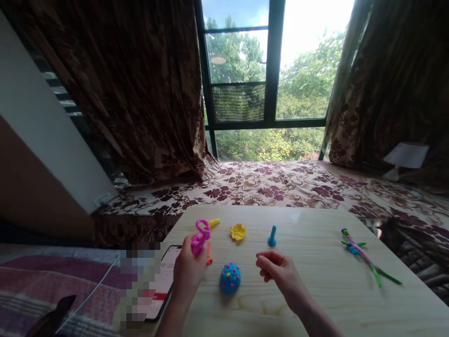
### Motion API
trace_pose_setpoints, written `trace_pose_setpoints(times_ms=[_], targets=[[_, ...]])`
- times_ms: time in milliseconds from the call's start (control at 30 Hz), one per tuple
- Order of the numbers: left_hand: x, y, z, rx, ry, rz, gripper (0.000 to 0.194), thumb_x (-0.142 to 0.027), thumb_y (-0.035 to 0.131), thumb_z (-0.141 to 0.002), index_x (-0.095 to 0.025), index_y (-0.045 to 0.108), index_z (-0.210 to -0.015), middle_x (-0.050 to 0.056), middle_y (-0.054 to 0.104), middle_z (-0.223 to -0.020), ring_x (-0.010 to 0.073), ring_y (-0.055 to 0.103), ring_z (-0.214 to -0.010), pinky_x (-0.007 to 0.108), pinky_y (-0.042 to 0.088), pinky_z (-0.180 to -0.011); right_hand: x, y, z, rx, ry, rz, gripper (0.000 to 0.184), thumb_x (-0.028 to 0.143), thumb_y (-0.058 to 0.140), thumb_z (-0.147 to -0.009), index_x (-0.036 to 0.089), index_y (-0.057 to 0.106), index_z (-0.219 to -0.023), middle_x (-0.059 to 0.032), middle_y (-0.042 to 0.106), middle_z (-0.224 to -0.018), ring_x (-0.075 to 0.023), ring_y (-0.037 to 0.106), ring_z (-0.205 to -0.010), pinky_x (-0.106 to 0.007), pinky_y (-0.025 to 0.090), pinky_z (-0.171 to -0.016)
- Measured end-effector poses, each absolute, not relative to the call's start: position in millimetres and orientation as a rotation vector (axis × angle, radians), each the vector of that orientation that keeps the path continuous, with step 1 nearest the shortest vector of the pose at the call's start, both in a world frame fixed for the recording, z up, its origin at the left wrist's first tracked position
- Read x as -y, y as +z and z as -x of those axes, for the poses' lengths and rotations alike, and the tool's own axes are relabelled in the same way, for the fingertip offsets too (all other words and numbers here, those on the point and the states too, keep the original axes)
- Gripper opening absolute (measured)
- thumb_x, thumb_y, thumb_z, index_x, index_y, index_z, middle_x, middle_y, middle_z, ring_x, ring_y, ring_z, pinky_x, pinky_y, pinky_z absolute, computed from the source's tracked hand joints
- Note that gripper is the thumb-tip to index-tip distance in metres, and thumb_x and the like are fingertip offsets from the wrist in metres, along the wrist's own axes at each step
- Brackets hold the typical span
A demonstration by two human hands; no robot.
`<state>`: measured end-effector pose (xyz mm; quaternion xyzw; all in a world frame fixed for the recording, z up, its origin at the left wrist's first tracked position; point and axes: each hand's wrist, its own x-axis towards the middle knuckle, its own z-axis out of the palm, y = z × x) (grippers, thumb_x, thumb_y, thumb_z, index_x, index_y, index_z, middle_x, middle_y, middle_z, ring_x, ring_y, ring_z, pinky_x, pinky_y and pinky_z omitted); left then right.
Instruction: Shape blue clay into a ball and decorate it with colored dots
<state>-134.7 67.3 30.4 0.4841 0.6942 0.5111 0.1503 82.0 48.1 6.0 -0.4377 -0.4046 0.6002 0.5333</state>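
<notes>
My left hand (192,267) is closed around a pink modelling-clay figure (201,238) with a curved loop on top, raised over the table's left side. Behind it are a yellow clay piece (214,222) and an orange clay piece (209,255), each partly hidden. My right hand (275,269) hovers over the table with thumb and fingers pinched together; anything between them is too small or hidden to make out. Just beyond it stands a blue clay peg (272,236) on a round foot. Between my hands sits a blue clay dome (230,279) with pink and yellow dots.
A ruffled yellow clay disc (237,231) lies farther back on the wooden table (298,299). At the right is a pink clay stick figure (361,252) with green limbs. A phone (164,281) lies by the left edge. Behind are a patterned window seat (252,185) and curtains.
</notes>
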Motion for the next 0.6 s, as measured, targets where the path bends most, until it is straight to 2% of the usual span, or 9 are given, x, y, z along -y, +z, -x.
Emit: trace_pose_setpoints(times_ms=[100,233,400,600], targets=[[-90,15,151,-2.120,1.215,-1.599,0.015,-0.022,0.059,-0.076,-0.016,0.060,-0.090,-0.001,0.062,-0.075,0.0140,0.059,-0.068,0.034,0.049,-0.066,-39,5,-77,0.981,1.475,1.039,0.036,0.044,0.072,-0.061,0.012,0.069,-0.076,-0.0042,0.063,-0.062,-0.0106,0.053,-0.049,-0.021,0.042,-0.044],[-118,3,145,-2.273,1.033,-1.715,0.029,-0.031,0.051,-0.083,-0.017,0.053,-0.108,0.005,0.060,-0.101,0.0171,0.059,-0.085,0.038,0.049,-0.074,-35,2,-75,0.990,1.486,1.043,0.037,0.045,0.074,-0.058,0.013,0.069,-0.075,-0.0026,0.061,-0.058,-0.0110,0.053,-0.050,-0.022,0.044,-0.048],[-154,11,140,-2.330,0.858,-1.853,0.031,-0.032,0.050,-0.083,-0.017,0.051,-0.111,0.006,0.059,-0.107,0.0181,0.059,-0.089,0.040,0.049,-0.076,-34,-1,-80,1.019,1.474,1.058,0.042,0.048,0.076,-0.054,0.013,0.070,-0.077,-0.0025,0.061,-0.059,-0.0120,0.053,-0.053,-0.025,0.046,-0.052],[-172,12,132,-2.283,0.698,-2.010,0.030,-0.032,0.052,-0.082,-0.017,0.054,-0.108,0.007,0.057,-0.113,0.0201,0.056,-0.096,0.043,0.047,-0.081,-28,-7,-84,1.161,1.352,1.139,0.040,0.052,0.067,-0.065,0.014,0.071,-0.078,-0.0017,0.056,-0.053,-0.0126,0.051,-0.051,-0.024,0.044,-0.049]])
